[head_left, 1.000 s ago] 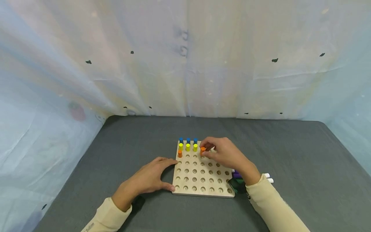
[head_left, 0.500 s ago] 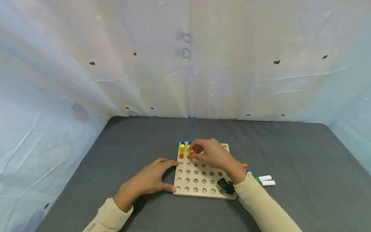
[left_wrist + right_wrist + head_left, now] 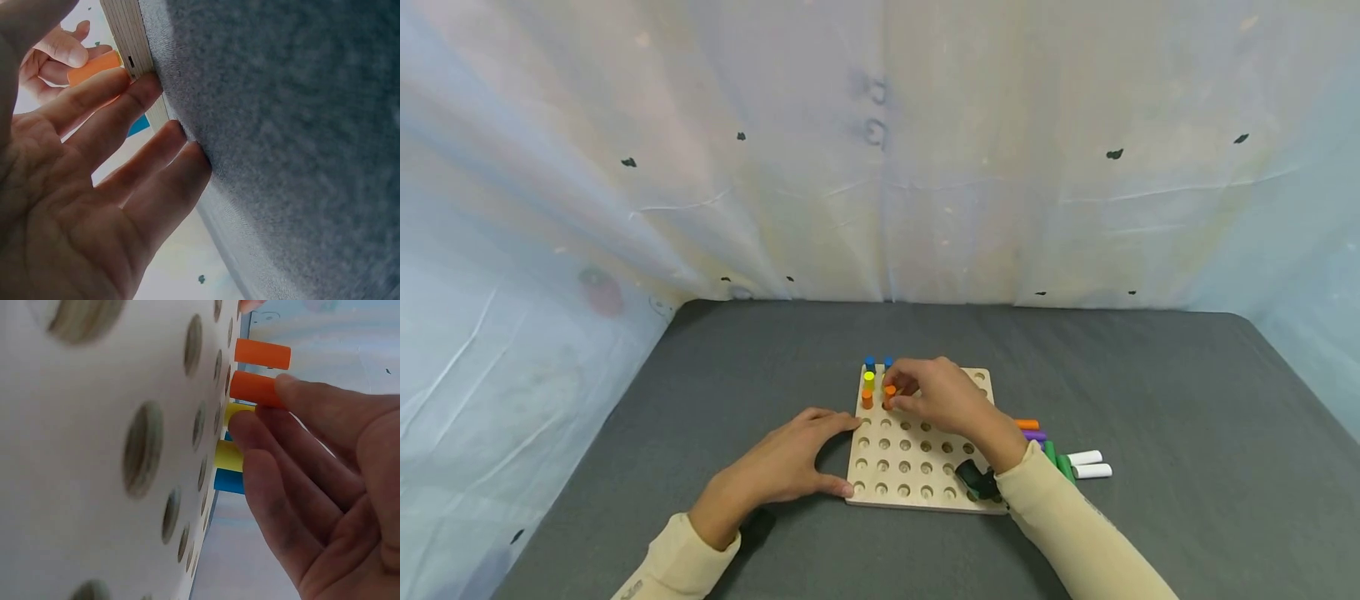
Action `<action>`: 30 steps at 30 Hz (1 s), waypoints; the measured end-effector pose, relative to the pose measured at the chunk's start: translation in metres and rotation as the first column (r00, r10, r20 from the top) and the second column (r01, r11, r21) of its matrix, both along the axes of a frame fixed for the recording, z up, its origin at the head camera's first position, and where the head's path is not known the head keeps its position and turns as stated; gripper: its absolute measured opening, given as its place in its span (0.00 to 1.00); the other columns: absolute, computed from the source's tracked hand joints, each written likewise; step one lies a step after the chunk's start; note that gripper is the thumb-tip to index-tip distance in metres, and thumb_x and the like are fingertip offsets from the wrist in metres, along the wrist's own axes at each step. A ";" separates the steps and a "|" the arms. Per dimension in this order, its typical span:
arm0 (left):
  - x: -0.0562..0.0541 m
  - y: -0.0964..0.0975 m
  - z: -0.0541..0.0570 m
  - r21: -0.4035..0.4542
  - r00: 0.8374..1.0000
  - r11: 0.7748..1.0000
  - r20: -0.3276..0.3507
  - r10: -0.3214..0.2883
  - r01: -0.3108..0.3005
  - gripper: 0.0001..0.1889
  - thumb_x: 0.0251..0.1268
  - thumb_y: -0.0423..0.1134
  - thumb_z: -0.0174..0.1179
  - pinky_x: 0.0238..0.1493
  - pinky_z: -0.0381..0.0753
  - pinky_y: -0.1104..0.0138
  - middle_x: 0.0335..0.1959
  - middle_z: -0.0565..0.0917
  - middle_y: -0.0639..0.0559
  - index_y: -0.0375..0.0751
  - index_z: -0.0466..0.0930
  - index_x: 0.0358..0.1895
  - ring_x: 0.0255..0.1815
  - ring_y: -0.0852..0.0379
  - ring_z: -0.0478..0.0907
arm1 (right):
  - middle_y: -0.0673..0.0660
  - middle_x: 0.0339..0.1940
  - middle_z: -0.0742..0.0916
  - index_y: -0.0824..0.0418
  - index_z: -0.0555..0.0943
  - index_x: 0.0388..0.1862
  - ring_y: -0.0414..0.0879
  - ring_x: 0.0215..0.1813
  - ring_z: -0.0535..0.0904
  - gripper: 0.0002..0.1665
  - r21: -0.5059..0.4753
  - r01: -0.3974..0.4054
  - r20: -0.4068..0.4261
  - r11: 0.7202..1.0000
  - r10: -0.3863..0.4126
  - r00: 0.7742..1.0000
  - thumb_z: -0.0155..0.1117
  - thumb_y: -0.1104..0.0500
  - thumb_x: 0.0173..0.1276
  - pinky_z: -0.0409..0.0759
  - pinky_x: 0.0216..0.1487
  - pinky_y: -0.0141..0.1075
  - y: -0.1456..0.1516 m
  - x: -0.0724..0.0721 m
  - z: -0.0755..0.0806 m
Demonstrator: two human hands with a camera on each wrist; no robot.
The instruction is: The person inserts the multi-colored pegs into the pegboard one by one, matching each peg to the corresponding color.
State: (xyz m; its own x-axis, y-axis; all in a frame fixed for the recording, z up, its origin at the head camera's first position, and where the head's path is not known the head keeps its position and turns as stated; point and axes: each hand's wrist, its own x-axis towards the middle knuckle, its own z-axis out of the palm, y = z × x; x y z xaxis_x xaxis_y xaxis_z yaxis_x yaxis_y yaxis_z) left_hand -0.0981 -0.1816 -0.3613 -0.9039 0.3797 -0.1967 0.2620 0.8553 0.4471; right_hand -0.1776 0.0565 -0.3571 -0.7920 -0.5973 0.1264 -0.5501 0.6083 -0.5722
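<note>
My left hand (image 3: 793, 454) rests against the left edge of the wooden peg board (image 3: 895, 434), thumb low and fingers higher up. The left wrist view shows its fingers mostly straight along the board's side (image 3: 128, 37). Between right thumb and fingers, my right hand (image 3: 943, 398) pinches an orange peg (image 3: 253, 387), upright at the third row's second hole. Left of it another orange peg (image 3: 867, 400) stands in the board. Behind are a yellow peg (image 3: 868, 381) and blue pegs (image 3: 869, 364); my right hand covers others there.
Orange (image 3: 1027, 424), purple (image 3: 1034, 436), green (image 3: 1064, 467) and white pegs (image 3: 1092, 471) lie on the grey tabletop (image 3: 1187, 467) right of the board, partly behind my right forearm. A pale curtain (image 3: 955, 208) hangs behind the table.
My right hand has carried the orange peg leftward across the board to the hole beside the first orange peg, and lowered it slightly. The left hand has kept its place.
</note>
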 end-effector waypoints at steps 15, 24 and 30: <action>-0.002 -0.003 -0.001 0.002 1.000 1.000 -0.010 -0.013 0.013 0.42 0.49 0.60 0.74 0.61 0.74 0.44 0.69 0.74 0.54 0.60 0.70 0.71 0.73 0.50 0.66 | 0.46 0.39 0.89 0.50 0.84 0.49 0.38 0.40 0.84 0.12 0.053 -0.038 0.012 0.998 0.037 0.999 0.70 0.55 0.67 0.81 0.42 0.35 -0.008 -0.001 0.000; -0.002 -0.003 0.001 -0.023 1.000 1.000 -0.001 -0.003 0.003 0.43 0.47 0.60 0.75 0.62 0.74 0.43 0.69 0.74 0.53 0.59 0.71 0.70 0.73 0.49 0.66 | 0.52 0.55 0.88 0.55 0.79 0.65 0.45 0.50 0.87 0.22 0.030 -0.018 0.043 0.999 0.017 0.999 0.64 0.57 0.72 0.84 0.48 0.40 0.011 0.014 0.006; 0.001 -0.003 0.000 -0.038 1.000 0.999 0.010 0.012 -0.011 0.44 0.47 0.60 0.75 0.62 0.74 0.44 0.71 0.73 0.54 0.61 0.69 0.72 0.73 0.50 0.65 | 0.51 0.53 0.89 0.54 0.82 0.60 0.43 0.46 0.86 0.20 0.010 0.065 0.010 0.998 -0.065 0.998 0.66 0.56 0.71 0.83 0.43 0.37 0.061 0.029 0.006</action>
State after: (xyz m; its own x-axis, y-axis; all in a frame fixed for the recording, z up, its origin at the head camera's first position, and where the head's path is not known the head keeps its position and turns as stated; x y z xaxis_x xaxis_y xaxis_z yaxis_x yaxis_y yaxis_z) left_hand -0.0967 -0.1844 -0.3608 -0.9060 0.3616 -0.2200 0.2476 0.8744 0.4173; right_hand -0.1484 0.1174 -0.3511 -0.8304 -0.5457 0.1127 -0.5035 0.6481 -0.5714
